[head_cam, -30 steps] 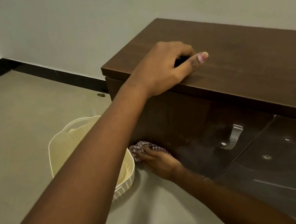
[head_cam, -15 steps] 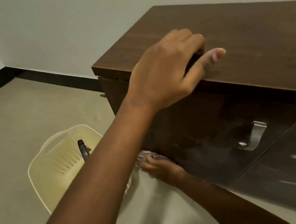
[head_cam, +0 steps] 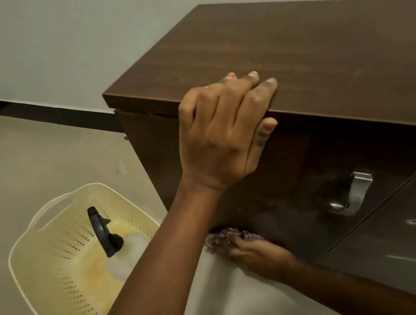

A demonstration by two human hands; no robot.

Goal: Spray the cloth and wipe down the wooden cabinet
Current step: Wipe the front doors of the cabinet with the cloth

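Note:
The dark wooden cabinet (head_cam: 322, 57) stands against the wall, its door front facing me. My left hand (head_cam: 219, 133) grips the front edge of the cabinet's top, fingers on top and thumb underneath. My right hand (head_cam: 260, 255) is low, near the floor, pressing a checked cloth (head_cam: 222, 238) against the bottom of the left door. That hand is blurred. A spray bottle (head_cam: 104, 233) with a black trigger head lies in the cream basket (head_cam: 24, 241) on the floor to the left.
A metal handle (head_cam: 354, 194) sticks out of the left door, to the right of the cloth. A second door panel (head_cam: 415, 219) with bare screw holes lies further right. Grey floor stretches left to a black skirting board (head_cam: 53, 113).
My left hand has shifted from resting on the cabinet top to gripping its front edge. The view has swung so the basket and spray bottle show fully. The cloth stays low on the door.

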